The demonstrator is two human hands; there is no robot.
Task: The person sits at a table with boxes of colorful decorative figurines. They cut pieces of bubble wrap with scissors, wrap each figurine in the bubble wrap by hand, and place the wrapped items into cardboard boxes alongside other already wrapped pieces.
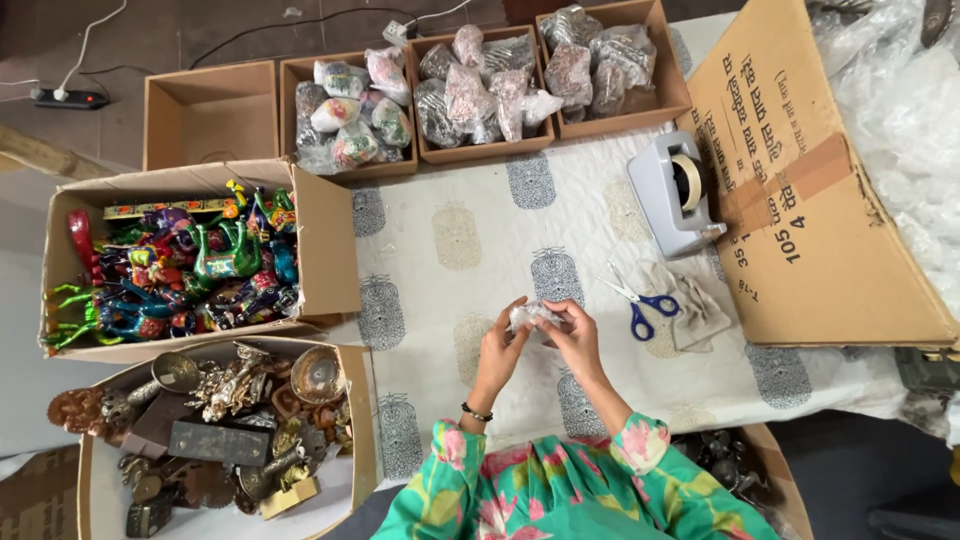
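Both my hands meet over the white patterned cloth (470, 170), holding a small item wrapped in clear plastic (530, 316). My left hand (503, 345) grips its left side and wears a dark bracelet at the wrist. My right hand (572, 335) closes on its right side. What is inside the wrap is too small to make out. Blue-handled scissors (640, 305) lie just right of my right hand. A grey tape dispenser (675, 195) stands farther back on the right.
Three back boxes hold wrapped bundles (350, 115); an empty box (210, 110) sits left of them. At the left, one box holds colourful painted figurines (190, 265), another brass and metal pieces (230, 430). A large flat carton (810, 190) and plastic sheeting (900, 110) lie right.
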